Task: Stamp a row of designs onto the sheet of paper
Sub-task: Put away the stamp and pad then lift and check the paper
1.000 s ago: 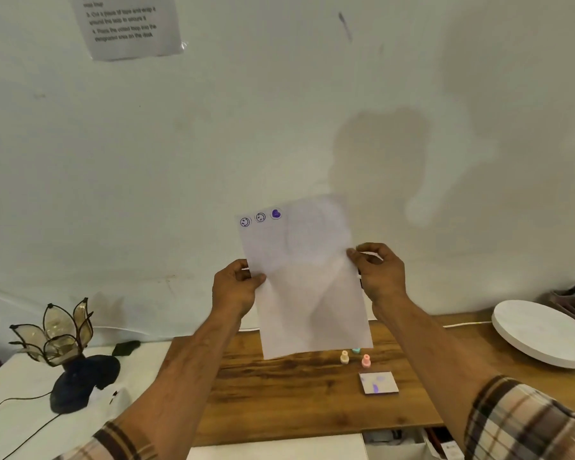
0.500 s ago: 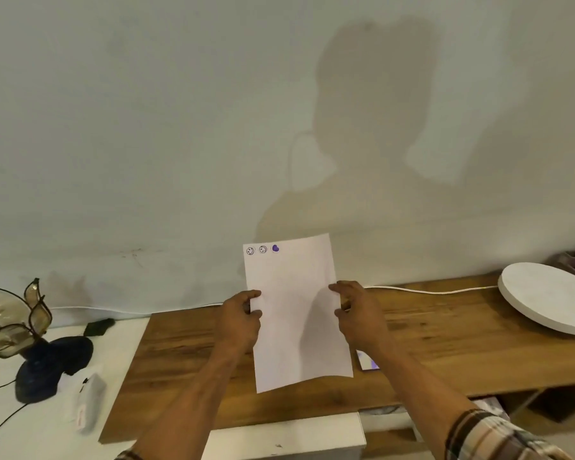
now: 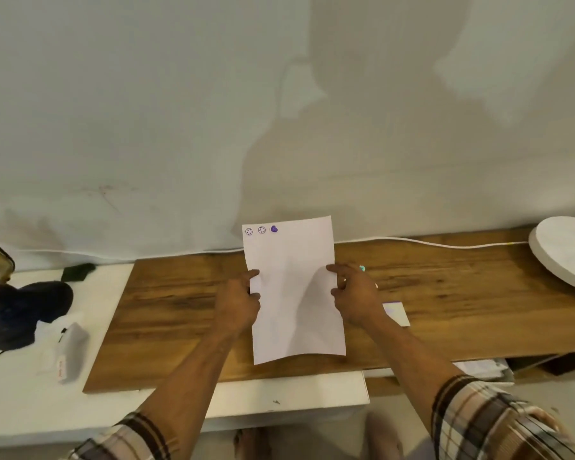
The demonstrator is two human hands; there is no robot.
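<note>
A white sheet of paper [image 3: 292, 287] hangs just above the wooden board [image 3: 166, 313], held by both side edges. My left hand [image 3: 238, 302] pinches its left edge and my right hand [image 3: 354, 295] pinches its right edge. Three purple stamped designs [image 3: 261, 230] run along the top left corner: two smiley faces and a heart. A small teal stamp [image 3: 362, 268] peeks out behind my right fingers. A white ink pad [image 3: 397, 312] with a purple smear lies on the board, partly hidden by my right wrist.
A round white disc [image 3: 565, 252] rests at the board's right end. A white cable [image 3: 429, 242] runs along the wall. On the white table at left stand a dark-based glass lamp [image 3: 17, 307] and a small white box [image 3: 68, 351].
The sheet has come down from in front of the wall to just above the board, still held by both hands. My view has tilted downward.
</note>
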